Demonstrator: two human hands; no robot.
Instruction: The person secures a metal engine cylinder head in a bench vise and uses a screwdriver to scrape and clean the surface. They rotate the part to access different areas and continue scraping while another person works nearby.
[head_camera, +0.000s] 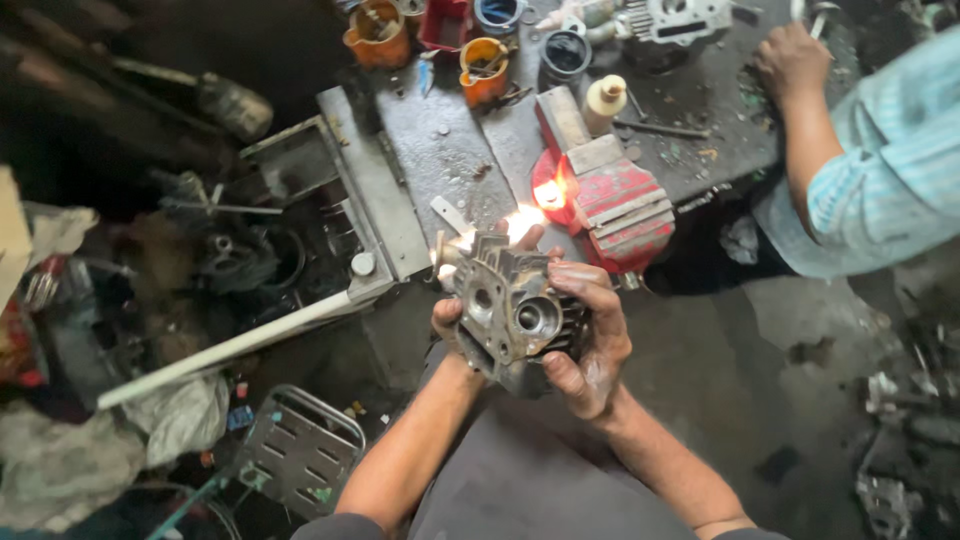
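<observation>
At the top of the frame you have a dark, greasy metal workbench (450, 150), running from the upper middle toward the upper right. On its near edge, right of centre, sits a red vise (610, 200). Just behind the vise stands a small cream bottle (605, 100). Along the far edge you see two orange cups (375, 35) (483, 68) holding small parts, a red box (445, 22) between them, and a dark round tin (566, 52) to their right. A grey engine casting (680, 18) lies at the upper right. A thin metal rod (665, 129) lies right of the bottle. Loose washers and scraps dot the bench top.
</observation>
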